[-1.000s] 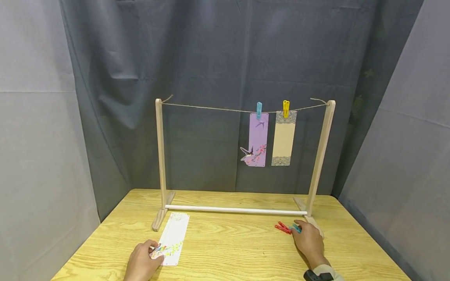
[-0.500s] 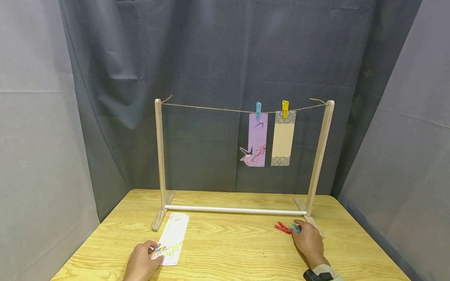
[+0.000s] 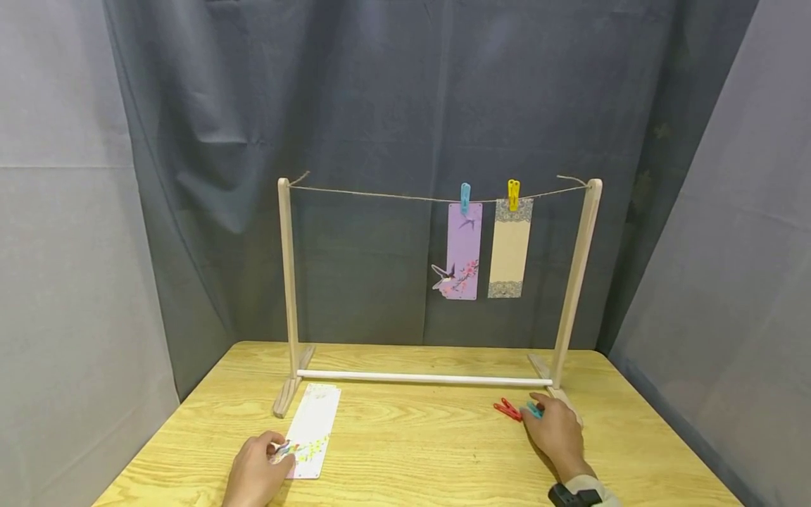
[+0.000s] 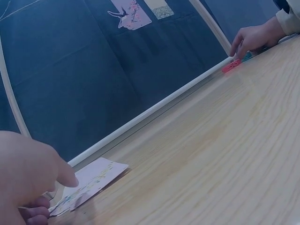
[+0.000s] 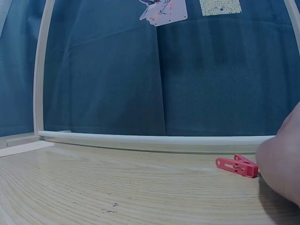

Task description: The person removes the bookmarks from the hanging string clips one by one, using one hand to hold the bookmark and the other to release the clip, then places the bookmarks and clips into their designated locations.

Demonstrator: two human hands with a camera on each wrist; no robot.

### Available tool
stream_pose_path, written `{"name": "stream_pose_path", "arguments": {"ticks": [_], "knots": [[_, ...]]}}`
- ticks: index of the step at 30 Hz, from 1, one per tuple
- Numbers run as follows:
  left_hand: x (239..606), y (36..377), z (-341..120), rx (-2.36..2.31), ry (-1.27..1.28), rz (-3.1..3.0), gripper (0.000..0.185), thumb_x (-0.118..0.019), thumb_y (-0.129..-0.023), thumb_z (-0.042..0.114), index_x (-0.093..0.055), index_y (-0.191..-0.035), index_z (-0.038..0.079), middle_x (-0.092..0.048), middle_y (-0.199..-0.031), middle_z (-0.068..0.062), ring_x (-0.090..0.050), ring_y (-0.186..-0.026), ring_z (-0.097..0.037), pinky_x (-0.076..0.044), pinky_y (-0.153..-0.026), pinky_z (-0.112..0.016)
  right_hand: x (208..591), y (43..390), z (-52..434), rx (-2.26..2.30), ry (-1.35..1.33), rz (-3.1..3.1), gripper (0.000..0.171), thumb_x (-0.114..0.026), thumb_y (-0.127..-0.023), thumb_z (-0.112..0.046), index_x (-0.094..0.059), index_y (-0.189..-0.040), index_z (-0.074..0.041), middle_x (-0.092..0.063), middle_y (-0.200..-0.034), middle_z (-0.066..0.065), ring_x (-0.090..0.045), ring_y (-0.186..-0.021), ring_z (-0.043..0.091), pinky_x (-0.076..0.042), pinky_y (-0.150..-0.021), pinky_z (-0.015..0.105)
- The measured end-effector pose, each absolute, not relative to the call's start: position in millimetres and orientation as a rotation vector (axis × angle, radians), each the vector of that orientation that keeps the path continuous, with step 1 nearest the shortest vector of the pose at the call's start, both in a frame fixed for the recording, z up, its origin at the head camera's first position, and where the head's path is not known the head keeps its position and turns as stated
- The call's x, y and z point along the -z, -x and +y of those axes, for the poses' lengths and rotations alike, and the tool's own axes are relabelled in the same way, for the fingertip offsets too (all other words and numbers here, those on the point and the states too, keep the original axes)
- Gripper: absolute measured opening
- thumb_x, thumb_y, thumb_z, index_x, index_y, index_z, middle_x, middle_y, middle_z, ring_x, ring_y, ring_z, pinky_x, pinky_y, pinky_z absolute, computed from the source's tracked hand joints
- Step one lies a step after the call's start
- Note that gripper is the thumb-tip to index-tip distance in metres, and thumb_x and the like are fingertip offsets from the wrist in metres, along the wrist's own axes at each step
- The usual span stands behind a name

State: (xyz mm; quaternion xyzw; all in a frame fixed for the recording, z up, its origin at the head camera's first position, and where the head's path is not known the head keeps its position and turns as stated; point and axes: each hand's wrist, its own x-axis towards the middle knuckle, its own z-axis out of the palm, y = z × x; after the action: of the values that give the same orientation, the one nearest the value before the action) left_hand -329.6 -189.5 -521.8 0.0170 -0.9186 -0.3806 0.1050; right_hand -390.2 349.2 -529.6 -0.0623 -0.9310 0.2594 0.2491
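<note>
A white bookmark (image 3: 315,422) with yellow flowers and a small bird lies on the table at the front left. My left hand (image 3: 256,468) pinches its lower left edge, the thumb over the printed side in the left wrist view. At the right, my right hand (image 3: 555,433) holds a blue clothespin (image 3: 535,410) between thumb and forefinger, low at the tabletop. Beside those fingertips lies a red clothespin (image 3: 507,410), which the right wrist view shows flat on the wood. The blue clothespin is partly covered by the fingers.
Behind the hands stands a wooden rack (image 3: 288,274) with a string (image 3: 374,194) across its top and a white rod (image 3: 424,379) below. A purple bookmark (image 3: 462,246) hangs from a blue clothespin (image 3: 465,196), a cream bookmark (image 3: 509,250) from a yellow one. Dark cloth (image 3: 355,91) closes the back.
</note>
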Motion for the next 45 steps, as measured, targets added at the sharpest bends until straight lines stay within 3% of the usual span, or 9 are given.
{"name": "stream_pose_path", "arguments": {"ticks": [12,30,38,45], "knots": [[522,330,-186,1.136,-0.059,-2.654,0.037,-0.082,-0.087,0.018,-0.069,-0.116,-0.001,-0.06,-0.098,-0.01,-0.058,-0.087,-0.025,-0.051,-0.073,-0.046,525,385,347,-0.813,0.206,-2.47,0.042,-0.064,-0.097,-0.024,-0.068,-0.132,-0.001,-0.07,-0.112,0.019,-0.063,-0.108,0.047,-0.048,-0.088,0.064],[523,331,-179,1.155,-0.036,-2.641,0.035,-0.079,-0.089,0.02,-0.069,-0.118,0.002,-0.062,-0.099,-0.006,-0.06,-0.089,-0.025,-0.052,-0.073,-0.047,517,382,343,-0.859,0.211,-2.389,0.037,-0.065,-0.098,-0.024,-0.071,-0.13,-0.006,-0.072,-0.114,0.016,-0.063,-0.109,0.045,-0.047,-0.085,0.06],[511,335,-178,1.159,0.143,-2.588,0.041,-0.081,-0.089,0.017,-0.067,-0.124,-0.001,-0.066,-0.111,-0.015,-0.066,-0.098,-0.034,-0.056,-0.082,-0.053,501,380,344,-0.831,0.053,-2.463,0.041,-0.069,-0.098,-0.024,-0.068,-0.135,-0.007,-0.073,-0.113,0.013,-0.07,-0.092,0.031,-0.053,-0.077,0.051],[503,343,-171,1.142,0.25,-2.524,0.043,-0.082,-0.09,0.019,-0.066,-0.126,0.003,-0.067,-0.118,-0.017,-0.063,-0.109,-0.037,-0.052,-0.09,-0.057,487,380,348,-0.873,-0.112,-2.485,0.043,-0.072,-0.097,-0.02,-0.066,-0.137,-0.006,-0.07,-0.119,0.018,-0.066,-0.102,0.038,-0.055,-0.081,0.055]]}}
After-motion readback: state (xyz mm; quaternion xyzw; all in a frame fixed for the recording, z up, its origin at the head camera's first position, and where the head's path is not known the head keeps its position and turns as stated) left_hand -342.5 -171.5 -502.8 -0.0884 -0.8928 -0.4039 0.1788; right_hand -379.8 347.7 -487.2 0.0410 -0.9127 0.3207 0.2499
